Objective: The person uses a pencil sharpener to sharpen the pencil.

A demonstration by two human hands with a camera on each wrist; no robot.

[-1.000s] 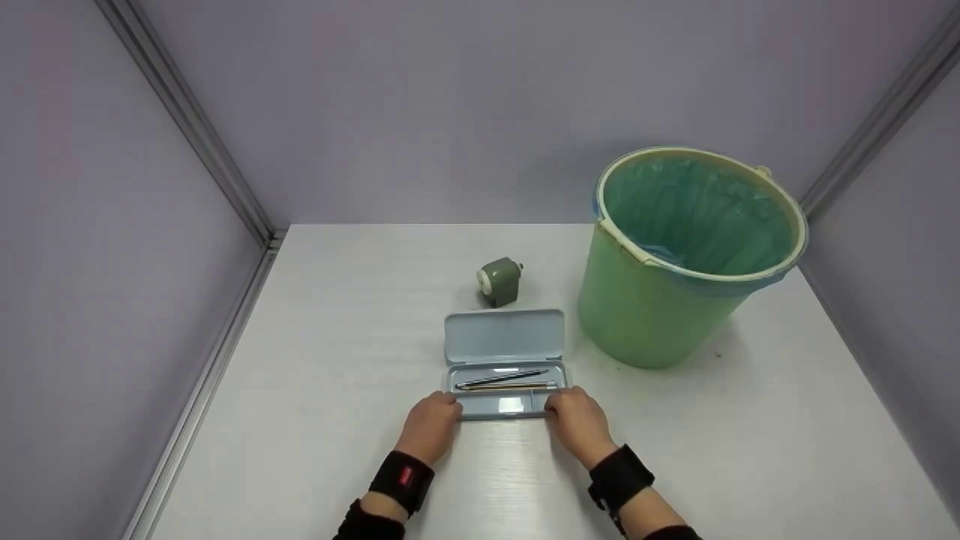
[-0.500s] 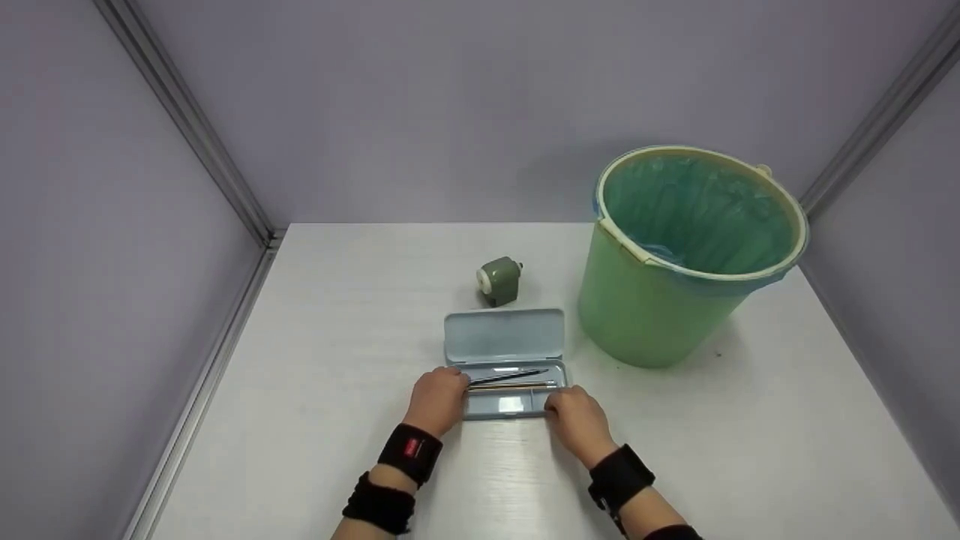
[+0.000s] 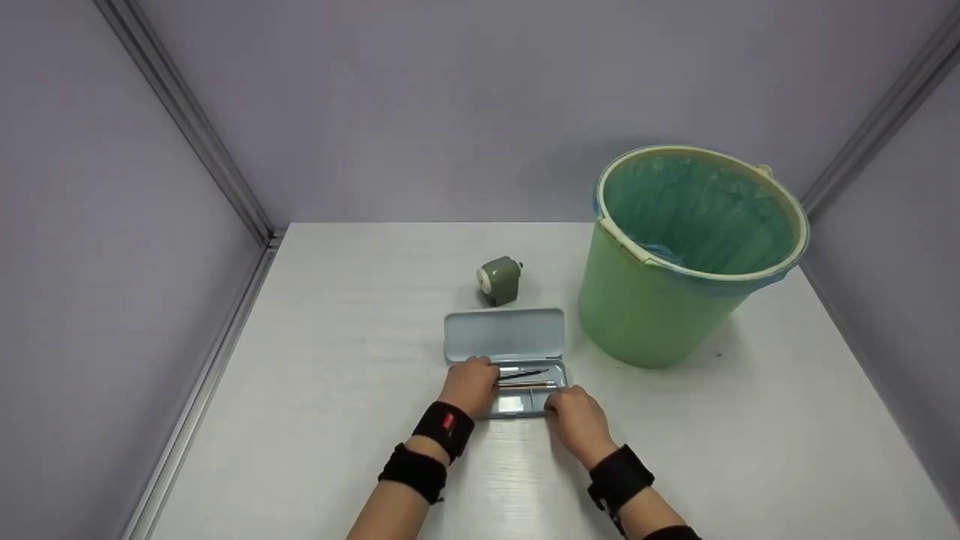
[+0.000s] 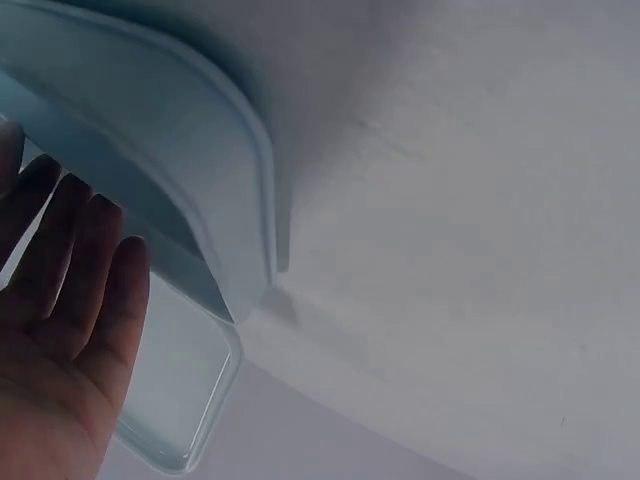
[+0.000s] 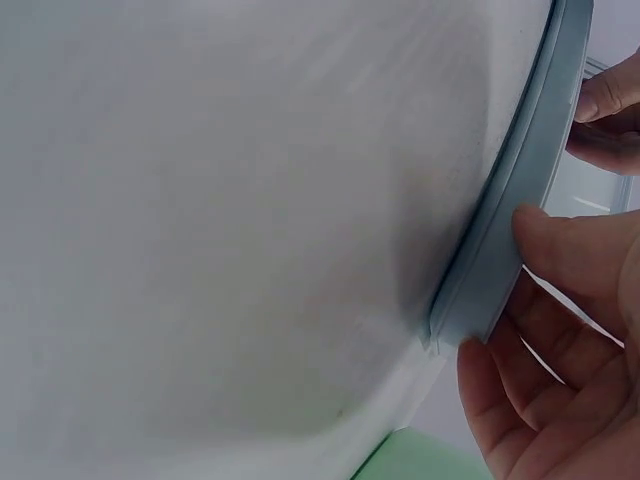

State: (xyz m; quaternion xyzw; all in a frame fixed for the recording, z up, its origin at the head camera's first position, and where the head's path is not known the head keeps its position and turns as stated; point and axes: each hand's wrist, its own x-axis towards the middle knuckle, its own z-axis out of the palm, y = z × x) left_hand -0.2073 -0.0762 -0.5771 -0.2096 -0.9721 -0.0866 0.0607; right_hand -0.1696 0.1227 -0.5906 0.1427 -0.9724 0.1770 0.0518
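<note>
A light blue pencil case [image 3: 504, 335] lies on the table with its lid folded back. In its tray are a dark pencil [image 3: 525, 374] and a wood-coloured one [image 3: 523, 386], their left ends hidden behind my left hand [image 3: 470, 385]. That hand reaches over the left half of the case; in the left wrist view its fingers [image 4: 120, 300] are fairly straight, with nothing seen held. My right hand [image 3: 579, 421] grips the front right corner of the case, its thumb [image 5: 560, 245] on the front wall and other fingers round the end.
A green pencil sharpener [image 3: 501, 280] stands just behind the lid. At the right is a big green bin [image 3: 645, 322] with a bag liner. Pale walls [image 3: 450, 112] enclose the white table [image 3: 360, 300] at the back and sides.
My left hand has moved right and away from me, from the case's front left corner to over the pencils' left ends. The right hand and the case have stayed put.
</note>
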